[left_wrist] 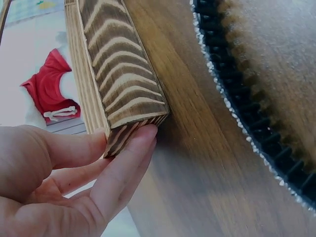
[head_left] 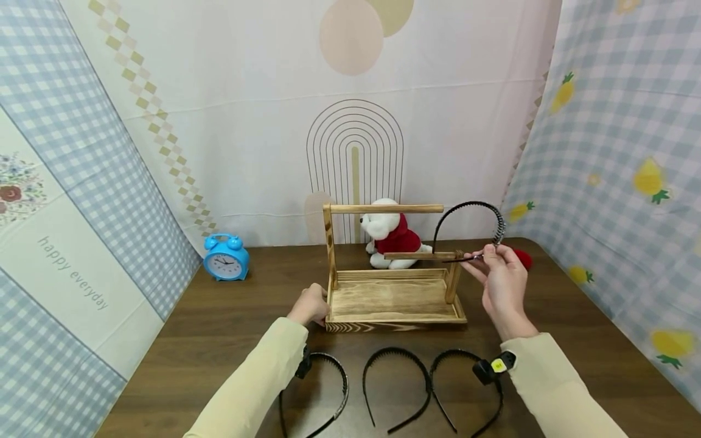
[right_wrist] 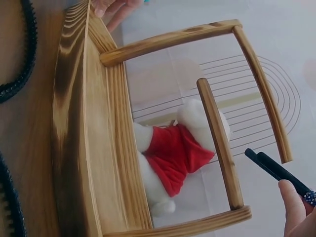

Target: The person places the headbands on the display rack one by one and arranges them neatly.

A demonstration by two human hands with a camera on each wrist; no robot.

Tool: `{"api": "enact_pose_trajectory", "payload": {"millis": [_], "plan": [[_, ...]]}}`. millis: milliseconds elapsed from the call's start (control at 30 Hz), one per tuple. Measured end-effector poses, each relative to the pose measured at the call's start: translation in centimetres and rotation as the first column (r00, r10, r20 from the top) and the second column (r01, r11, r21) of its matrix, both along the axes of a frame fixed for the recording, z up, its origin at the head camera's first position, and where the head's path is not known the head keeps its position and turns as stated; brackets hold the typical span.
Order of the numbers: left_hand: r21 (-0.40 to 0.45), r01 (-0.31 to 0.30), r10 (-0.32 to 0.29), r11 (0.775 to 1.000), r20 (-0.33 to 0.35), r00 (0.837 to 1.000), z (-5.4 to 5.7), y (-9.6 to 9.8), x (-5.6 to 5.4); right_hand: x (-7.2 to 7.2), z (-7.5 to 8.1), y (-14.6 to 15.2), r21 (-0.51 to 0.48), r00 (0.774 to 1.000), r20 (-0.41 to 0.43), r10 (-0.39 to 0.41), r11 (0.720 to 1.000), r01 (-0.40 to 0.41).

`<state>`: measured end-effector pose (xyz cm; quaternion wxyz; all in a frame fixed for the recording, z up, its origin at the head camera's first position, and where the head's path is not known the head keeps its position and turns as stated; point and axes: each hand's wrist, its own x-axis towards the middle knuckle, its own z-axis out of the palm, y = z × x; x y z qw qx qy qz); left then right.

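Observation:
A wooden rack (head_left: 397,326) with a shallow tray base and two bars at different heights stands on the table. Its left end is gripped by my left hand (head_left: 310,304); in the left wrist view, thumb and fingers pinch the tray's corner (left_wrist: 133,106). My right hand (head_left: 505,283) holds a black toothed headband (head_left: 473,203) with sparkly decoration at the rack's right side. The band arches upright, one end crossing the lower bar (head_left: 418,256) in the head view. In the right wrist view, the headband's tips (right_wrist: 276,170) point toward the free end of the upper bar (right_wrist: 261,94).
Several black headbands lie along the table's near side, one (head_left: 395,350) before the rack. Behind the rack sits a white plush animal in a red hoodie (head_left: 401,236). A blue alarm clock (head_left: 226,265) stands at left, and a red object (head_left: 524,260) shows behind my right hand.

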<state>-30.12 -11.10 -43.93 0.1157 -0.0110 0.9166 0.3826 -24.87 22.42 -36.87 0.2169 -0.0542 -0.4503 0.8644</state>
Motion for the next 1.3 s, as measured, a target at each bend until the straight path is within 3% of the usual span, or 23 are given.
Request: {"api": "enact_pose_trajectory", "payload": {"millis": [867, 1067, 1300], "plan": [[0.005, -0.002, 0.002, 1.0, -0.022, 1.0, -0.1, 0.0, 0.3, -2.5, -0.1, -3.2, 0.227, 0.997, 0.077, -0.015, 0.974, -0.003], [0.001, 0.008, -0.008, 1.0, -0.032, 0.999, -0.5, 0.1, 0.4, -2.7, -0.3, -3.7, 0.264, 0.998, 0.058, -0.005, 0.964, -0.01], [-0.017, -0.005, 0.005, 1.0, -0.048, 0.999, -0.2, -0.1, 0.5, -3.3, -0.2, -4.9, 0.271, 0.999, 0.043, 0.003, 0.962, -0.015]]}}
